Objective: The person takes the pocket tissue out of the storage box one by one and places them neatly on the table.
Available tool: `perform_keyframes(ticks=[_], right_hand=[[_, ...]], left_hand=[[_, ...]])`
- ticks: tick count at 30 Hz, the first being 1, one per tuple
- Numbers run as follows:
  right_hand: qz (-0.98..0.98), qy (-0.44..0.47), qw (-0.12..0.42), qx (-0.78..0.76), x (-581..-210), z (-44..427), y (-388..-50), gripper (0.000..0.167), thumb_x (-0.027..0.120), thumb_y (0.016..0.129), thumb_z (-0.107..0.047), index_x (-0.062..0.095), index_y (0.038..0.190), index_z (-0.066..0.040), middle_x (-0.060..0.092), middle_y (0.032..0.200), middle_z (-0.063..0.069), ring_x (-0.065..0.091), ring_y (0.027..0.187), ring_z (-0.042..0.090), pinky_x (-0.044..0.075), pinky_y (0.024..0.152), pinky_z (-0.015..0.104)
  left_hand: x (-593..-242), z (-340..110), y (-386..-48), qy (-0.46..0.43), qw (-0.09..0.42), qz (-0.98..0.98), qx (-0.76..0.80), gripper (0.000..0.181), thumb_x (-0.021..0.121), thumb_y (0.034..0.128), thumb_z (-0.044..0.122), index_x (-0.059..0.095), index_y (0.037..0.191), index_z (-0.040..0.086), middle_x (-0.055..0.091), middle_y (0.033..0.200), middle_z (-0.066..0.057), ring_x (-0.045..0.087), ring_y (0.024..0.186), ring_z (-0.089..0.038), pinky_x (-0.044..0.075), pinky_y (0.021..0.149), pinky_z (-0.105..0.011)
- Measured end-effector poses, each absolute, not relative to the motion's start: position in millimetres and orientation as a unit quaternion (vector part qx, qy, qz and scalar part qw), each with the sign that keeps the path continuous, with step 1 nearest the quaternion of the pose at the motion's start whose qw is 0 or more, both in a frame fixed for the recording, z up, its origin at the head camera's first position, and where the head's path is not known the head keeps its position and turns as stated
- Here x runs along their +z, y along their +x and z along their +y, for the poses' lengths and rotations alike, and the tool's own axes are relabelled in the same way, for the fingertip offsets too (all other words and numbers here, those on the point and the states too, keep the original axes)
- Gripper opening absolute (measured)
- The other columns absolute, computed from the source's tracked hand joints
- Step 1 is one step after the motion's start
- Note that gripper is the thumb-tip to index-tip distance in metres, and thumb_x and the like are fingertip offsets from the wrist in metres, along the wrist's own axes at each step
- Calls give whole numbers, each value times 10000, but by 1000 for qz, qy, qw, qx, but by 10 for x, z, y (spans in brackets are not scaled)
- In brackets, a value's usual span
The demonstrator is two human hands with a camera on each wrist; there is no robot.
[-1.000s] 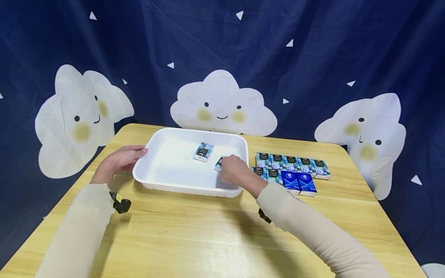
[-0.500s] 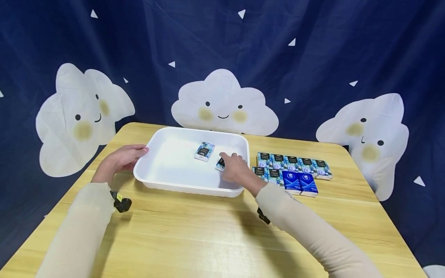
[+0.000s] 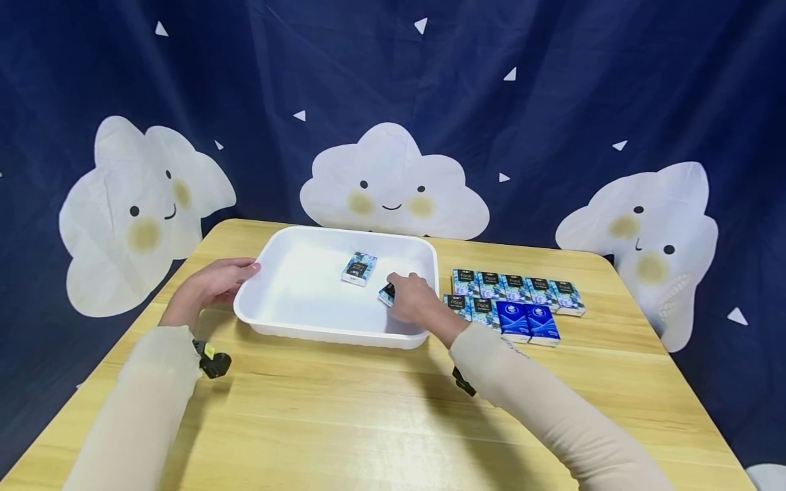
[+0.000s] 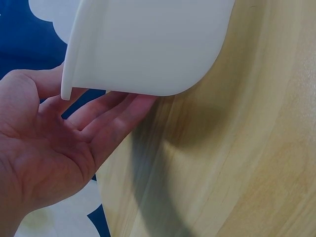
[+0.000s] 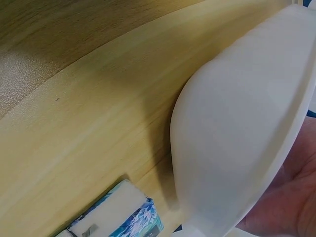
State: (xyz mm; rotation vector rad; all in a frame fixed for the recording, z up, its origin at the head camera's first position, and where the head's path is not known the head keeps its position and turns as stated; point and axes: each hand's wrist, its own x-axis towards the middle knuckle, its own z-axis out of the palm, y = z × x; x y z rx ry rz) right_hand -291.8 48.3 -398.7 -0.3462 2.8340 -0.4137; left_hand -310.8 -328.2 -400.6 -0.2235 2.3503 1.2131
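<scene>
A white plastic tray (image 3: 295, 293) stands on the wooden table, with two small blue floral tissue packs inside it. My left hand (image 3: 222, 281) grips the tray's left rim, thumb at the top edge and fingers underneath, as the left wrist view shows. Inside the right part of the tray, my right hand (image 3: 414, 300) holds one tissue pack (image 3: 385, 294) and covers most of it; the fingertips are partly hidden. The other tissue pack (image 3: 359, 268) lies flat nearer the tray's middle. In the right wrist view, the tray wall (image 5: 237, 118) hides the fingers of that hand.
On the table (image 3: 307, 423), right of the tray, several floral tissue packs (image 3: 517, 289) form a back row. A front row has more floral packs (image 3: 485, 312) and two dark blue packs (image 3: 528, 322), close to my right forearm. A navy cloud-print curtain (image 3: 528, 123) hangs behind.
My right hand's fingers have spread a little over the tissue pack, and the pack has turned slightly within the tray. My left hand keeps its grip on the rim.
</scene>
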Motion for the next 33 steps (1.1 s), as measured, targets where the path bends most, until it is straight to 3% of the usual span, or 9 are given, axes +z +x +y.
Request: perform_keyframes(ticks=[11, 22, 30, 33], right_hand=[[975, -128, 123, -134, -4007, 482, -2930, 628, 661, 879, -111, 502, 1485, -134, 616, 1253, 147, 573, 1060, 272, 509, 928, 424], [974, -125, 129, -137, -4003, 473, -2947, 638, 659, 874, -101, 495, 1490, -126, 619, 1293, 138, 567, 1086, 259, 508, 958, 414], [973, -126, 118, -150, -3974, 475, -2966, 552, 661, 859, -77, 559, 1401, -78, 674, 1134, 117, 598, 895, 221, 514, 759, 334], [973, -122, 117, -157, -3939, 488, -2973, 543, 667, 868, -89, 558, 1400, -78, 687, 1137, 113, 610, 882, 212, 513, 760, 332]], left_hand=[[-4014, -3284, -3110, -84, 242, 857, 446, 751, 371, 1073, 523, 99, 1637, 107, 275, 1622, -255, 453, 1300, -354, 494, 833, -267], [-4009, -3286, -3107, -84, 243, 856, 449, 742, 377, 1077, 506, 103, 1636, 102, 260, 1629, -260, 436, 1327, -369, 493, 839, -256], [-4008, -3289, -3103, -89, 242, 855, 450, 738, 386, 1077, 500, 112, 1636, 104, 277, 1622, -256, 450, 1306, -359, 488, 847, -280], [-4012, -3286, -3107, -88, 243, 855, 450, 739, 387, 1077, 500, 112, 1636, 103, 283, 1619, -256, 455, 1303, -358, 488, 848, -279]])
